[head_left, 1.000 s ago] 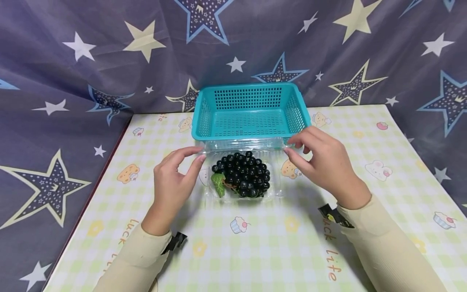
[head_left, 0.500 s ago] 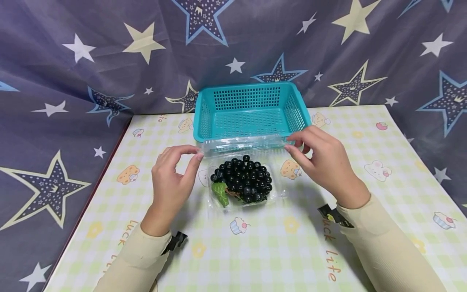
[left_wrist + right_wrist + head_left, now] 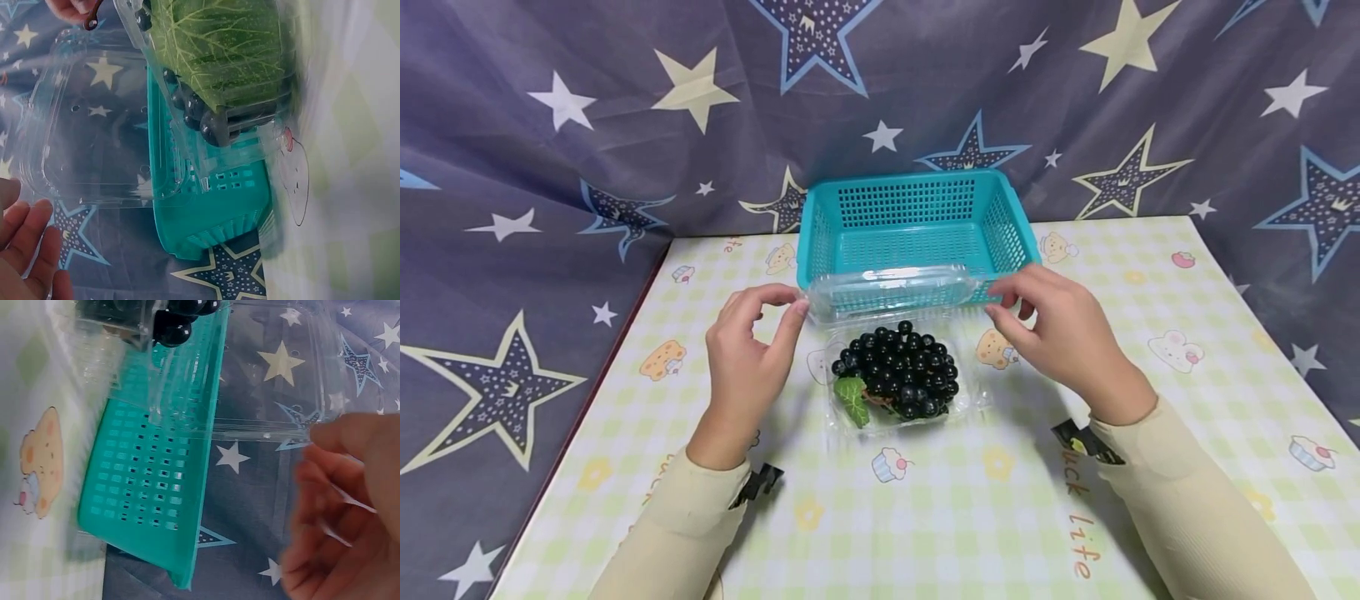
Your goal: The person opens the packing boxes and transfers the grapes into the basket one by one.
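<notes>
A clear plastic clamshell box [image 3: 966,400] sits mid-table with its base towards me. Inside lies a bunch of dark grapes [image 3: 895,367] with a green leaf [image 3: 852,400]. The hinged lid [image 3: 891,287] stands raised at the back, overlapping the basket front. My left hand [image 3: 748,358] is at the lid's left end, thumb and forefinger spread close to its corner. My right hand [image 3: 1056,337] is at the other end, fingertips just off the corner in the head view. The right wrist view puts the thumb [image 3: 340,432] right at the lid's edge.
Behind the box stands a turquoise plastic basket [image 3: 805,250] with perforated walls. A star-patterned curtain [image 3: 625,150] hangs along the table's back and sides. The tablecloth [image 3: 940,525] is checked, with printed cartoons.
The lid has tipped up and back towards the basket. The box and grapes first slid slightly towards me. My left hand has shifted a little left; my right hand has barely moved.
</notes>
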`<state>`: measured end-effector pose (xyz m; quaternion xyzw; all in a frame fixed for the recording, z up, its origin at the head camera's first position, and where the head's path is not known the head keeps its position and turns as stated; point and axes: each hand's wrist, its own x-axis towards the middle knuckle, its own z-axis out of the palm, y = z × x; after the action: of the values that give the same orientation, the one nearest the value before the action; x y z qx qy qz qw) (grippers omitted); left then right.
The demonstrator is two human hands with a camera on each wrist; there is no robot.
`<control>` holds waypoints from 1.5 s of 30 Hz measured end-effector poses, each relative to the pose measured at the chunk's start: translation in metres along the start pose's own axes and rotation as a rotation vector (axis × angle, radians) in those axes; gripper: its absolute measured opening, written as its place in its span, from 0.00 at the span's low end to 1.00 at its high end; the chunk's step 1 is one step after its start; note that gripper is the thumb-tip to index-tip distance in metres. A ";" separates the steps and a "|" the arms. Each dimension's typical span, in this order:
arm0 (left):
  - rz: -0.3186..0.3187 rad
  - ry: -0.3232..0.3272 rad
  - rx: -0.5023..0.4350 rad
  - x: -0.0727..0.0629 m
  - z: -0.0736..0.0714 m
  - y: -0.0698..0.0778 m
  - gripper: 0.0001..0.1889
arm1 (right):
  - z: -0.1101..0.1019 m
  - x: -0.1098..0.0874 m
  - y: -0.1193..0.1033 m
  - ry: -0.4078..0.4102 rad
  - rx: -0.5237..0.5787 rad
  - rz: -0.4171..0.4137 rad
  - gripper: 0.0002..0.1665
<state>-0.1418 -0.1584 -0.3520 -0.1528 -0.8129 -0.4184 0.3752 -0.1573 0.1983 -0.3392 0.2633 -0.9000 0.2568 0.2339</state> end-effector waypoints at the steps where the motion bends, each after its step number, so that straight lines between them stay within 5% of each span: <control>1: -0.008 -0.006 0.001 0.001 0.000 0.000 0.08 | 0.001 0.000 0.001 -0.057 -0.006 0.025 0.04; 7: -0.038 -0.018 -0.016 0.005 0.001 -0.001 0.08 | 0.014 -0.002 0.008 -0.422 -0.019 0.200 0.08; 12: -0.031 -0.020 -0.027 0.009 0.002 -0.001 0.08 | 0.025 -0.005 0.010 -0.561 -0.023 0.252 0.10; 26: -0.032 -0.011 -0.020 0.024 0.007 -0.003 0.08 | 0.033 -0.008 0.007 -0.636 0.055 0.215 0.10; 34: -0.124 -0.025 0.004 0.038 0.005 -0.008 0.12 | 0.031 -0.008 -0.002 -0.654 0.030 0.152 0.11; 45: -0.212 -0.039 -0.017 0.039 0.011 -0.025 0.13 | 0.031 -0.009 -0.006 -0.652 -0.018 0.117 0.16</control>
<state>-0.1870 -0.1675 -0.3416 -0.0772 -0.8282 -0.4594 0.3117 -0.1558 0.1788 -0.3651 0.2774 -0.9434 0.1638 -0.0794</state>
